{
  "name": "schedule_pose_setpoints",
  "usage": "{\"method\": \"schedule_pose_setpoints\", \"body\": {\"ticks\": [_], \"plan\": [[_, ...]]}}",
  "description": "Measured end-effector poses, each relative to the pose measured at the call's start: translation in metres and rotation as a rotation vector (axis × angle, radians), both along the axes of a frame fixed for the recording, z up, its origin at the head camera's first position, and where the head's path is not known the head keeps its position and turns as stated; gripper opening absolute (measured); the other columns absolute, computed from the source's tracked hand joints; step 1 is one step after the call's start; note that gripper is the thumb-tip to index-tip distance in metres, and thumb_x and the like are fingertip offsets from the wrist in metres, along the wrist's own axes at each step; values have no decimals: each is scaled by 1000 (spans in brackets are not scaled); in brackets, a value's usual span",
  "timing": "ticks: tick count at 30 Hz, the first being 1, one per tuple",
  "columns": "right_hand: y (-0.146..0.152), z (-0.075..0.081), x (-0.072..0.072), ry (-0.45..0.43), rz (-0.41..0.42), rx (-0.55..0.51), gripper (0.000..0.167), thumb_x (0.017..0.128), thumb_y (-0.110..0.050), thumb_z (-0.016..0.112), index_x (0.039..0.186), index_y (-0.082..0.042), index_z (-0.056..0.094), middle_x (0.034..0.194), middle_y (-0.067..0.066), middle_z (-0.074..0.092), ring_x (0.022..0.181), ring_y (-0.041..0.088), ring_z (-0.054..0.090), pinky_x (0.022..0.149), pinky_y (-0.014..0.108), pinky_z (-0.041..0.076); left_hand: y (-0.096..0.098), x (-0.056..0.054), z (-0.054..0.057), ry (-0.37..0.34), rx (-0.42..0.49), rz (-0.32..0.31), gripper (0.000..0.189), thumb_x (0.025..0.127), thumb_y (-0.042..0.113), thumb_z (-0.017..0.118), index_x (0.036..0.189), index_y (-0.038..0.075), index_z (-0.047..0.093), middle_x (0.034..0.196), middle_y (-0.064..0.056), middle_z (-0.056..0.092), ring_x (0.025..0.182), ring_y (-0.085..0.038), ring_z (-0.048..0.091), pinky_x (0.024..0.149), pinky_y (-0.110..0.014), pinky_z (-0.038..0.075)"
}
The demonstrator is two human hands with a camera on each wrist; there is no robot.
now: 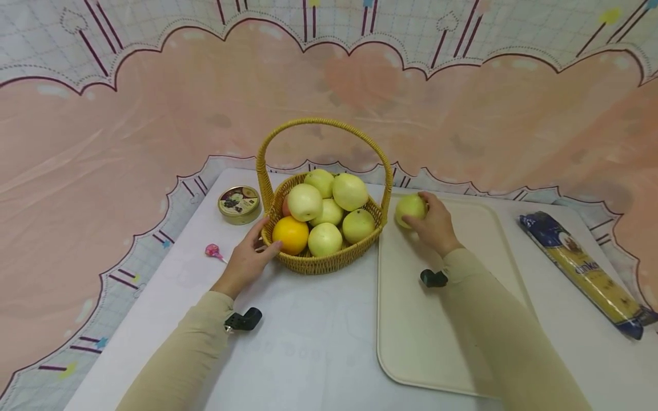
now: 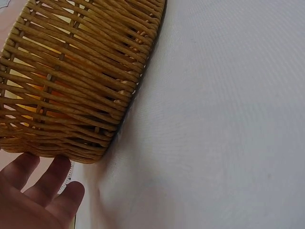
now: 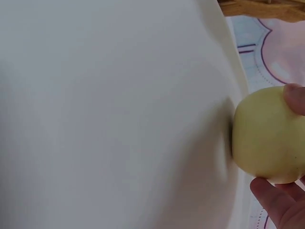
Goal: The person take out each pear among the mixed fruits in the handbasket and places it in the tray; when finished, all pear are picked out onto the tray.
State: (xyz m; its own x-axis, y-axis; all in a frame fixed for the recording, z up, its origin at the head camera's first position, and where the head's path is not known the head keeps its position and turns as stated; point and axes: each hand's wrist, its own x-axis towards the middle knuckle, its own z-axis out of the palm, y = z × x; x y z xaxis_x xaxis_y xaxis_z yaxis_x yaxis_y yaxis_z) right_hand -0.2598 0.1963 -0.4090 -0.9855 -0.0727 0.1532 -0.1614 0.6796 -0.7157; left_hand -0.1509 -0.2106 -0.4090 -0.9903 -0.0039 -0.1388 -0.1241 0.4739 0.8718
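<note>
My right hand (image 1: 437,225) pinches a yellow-green apple (image 1: 409,210) between thumb and fingers, at the far left corner of the cream tray (image 1: 462,342). In the right wrist view, that apple (image 3: 267,136) sits close over the tray's edge. At the left end of the wicker basket (image 1: 329,264), my left hand (image 1: 245,267) touches the rim with fingers spread. Its fingertips (image 2: 57,164) rest against the woven side in the left wrist view. Several more yellow-green apples (image 1: 349,192) and an orange (image 1: 290,235) fill the basket, with a reddish fruit mostly hidden behind them.
A round tin (image 1: 239,205) stands left of the basket, and a pink-wrapped lollipop (image 1: 213,250) lies in front of it. On the far right is a long blue-and-yellow packet (image 1: 586,274). The basket's tall arched handle (image 1: 324,121) rises above the fruit. A patterned curtain hangs behind the table.
</note>
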Motion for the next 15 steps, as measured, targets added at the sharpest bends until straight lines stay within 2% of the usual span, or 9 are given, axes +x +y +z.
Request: {"method": "schedule_pose_setpoints", "body": {"ticks": [7,15], "plan": [[-4,0,-10,-32,-10,-14,73,90,-20,73,148,3,37,147,28,42,130,44,43,108,58,36,1,1,1,15,-6,-5,79,98,45,62,162,27,18,162,-18,24,138,-41,39,111,-54,36],[-10,-1,-18,-7,-6,-15,70,89,-17,72,146,4,39,143,29,44,128,44,44,108,58,36,-1,-1,-3,22,5,2,79,97,47,63,161,29,20,162,-17,26,137,-40,41,111,-53,37]]}}
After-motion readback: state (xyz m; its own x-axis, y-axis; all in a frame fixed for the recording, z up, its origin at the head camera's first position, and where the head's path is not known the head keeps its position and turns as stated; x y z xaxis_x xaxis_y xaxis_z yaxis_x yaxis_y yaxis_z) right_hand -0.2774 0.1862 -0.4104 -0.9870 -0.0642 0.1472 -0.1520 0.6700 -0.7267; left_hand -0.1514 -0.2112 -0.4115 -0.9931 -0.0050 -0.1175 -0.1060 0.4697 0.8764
